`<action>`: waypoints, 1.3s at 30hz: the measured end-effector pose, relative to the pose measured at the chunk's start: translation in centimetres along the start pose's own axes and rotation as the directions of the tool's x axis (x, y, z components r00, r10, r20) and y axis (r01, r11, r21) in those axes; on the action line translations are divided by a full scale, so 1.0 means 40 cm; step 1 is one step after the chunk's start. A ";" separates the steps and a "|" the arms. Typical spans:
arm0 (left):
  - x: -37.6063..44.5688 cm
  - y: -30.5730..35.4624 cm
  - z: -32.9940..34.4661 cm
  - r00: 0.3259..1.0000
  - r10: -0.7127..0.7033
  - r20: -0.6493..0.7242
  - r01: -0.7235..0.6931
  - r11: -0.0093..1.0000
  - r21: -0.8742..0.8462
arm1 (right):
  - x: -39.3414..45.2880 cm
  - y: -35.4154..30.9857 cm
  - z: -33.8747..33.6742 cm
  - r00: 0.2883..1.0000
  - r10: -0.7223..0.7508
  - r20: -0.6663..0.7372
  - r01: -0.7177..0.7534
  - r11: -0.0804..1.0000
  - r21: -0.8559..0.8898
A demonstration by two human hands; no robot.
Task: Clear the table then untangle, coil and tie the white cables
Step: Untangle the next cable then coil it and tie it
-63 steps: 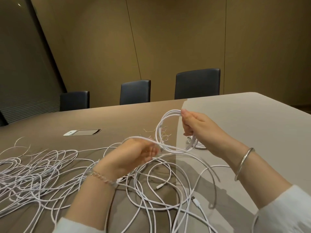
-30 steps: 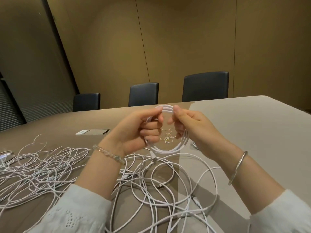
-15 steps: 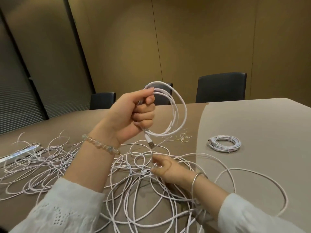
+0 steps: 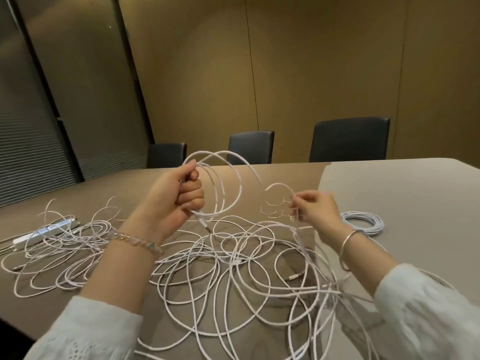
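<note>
My left hand (image 4: 179, 197) grips a partly wound coil of white cable (image 4: 224, 188), held upright above the table with a plug end hanging below the fist. A strand arcs from the coil over to my right hand (image 4: 315, 207), which pinches it in the air. Beneath both hands a big tangle of loose white cables (image 4: 233, 266) spreads over the table. One finished coil (image 4: 362, 223) lies flat at the right. Several thin wire ties (image 4: 276, 210) lie just left of my right hand.
A white power strip (image 4: 42, 233) lies at the left, partly under cable loops. The table (image 4: 405, 188) is brown with a lighter grey right part. Three dark chairs (image 4: 349, 139) stand along the far edge before a tan wall.
My right hand rose from the tangle on the table, lifting a strand to the right of the coil. My left hand has kept its grip on the coil, now slightly lower.
</note>
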State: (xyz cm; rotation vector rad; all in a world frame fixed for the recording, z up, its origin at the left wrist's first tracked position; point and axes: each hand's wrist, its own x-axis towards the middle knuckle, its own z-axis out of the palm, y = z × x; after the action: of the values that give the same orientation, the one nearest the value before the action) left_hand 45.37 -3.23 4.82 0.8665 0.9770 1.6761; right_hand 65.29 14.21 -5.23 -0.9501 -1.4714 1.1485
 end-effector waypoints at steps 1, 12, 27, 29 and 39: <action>0.006 -0.013 -0.004 1.000 -0.002 -0.014 0.002 1.000 -0.005 | 0.007 -0.014 -0.025 0.999 -0.020 -0.032 0.021 1.000 0.021; 0.096 -0.127 0.063 0.984 -0.073 -0.163 0.058 0.994 -0.094 | -0.085 -0.136 -0.243 0.970 -0.222 -0.098 0.210 0.971 -0.115; 0.107 -0.184 0.192 0.827 -0.116 0.550 0.024 0.985 0.171 | -0.124 -0.184 -0.252 0.960 -0.220 0.176 0.238 0.967 -0.087; 0.112 -0.194 0.218 0.836 -0.107 0.537 0.002 0.981 0.192 | -0.116 -0.174 -0.251 0.970 -0.181 0.164 0.196 0.977 -0.078; 0.141 -0.285 0.308 0.966 -0.032 0.258 -0.076 0.914 0.400 | -0.095 -0.149 -0.232 0.972 -0.227 0.057 0.230 0.972 -0.050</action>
State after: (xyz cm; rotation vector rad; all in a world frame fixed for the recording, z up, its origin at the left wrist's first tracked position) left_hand 59.08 7.02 0.35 1.3419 1.1535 1.3490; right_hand 75.09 10.88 0.13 -0.7701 -1.6156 0.9734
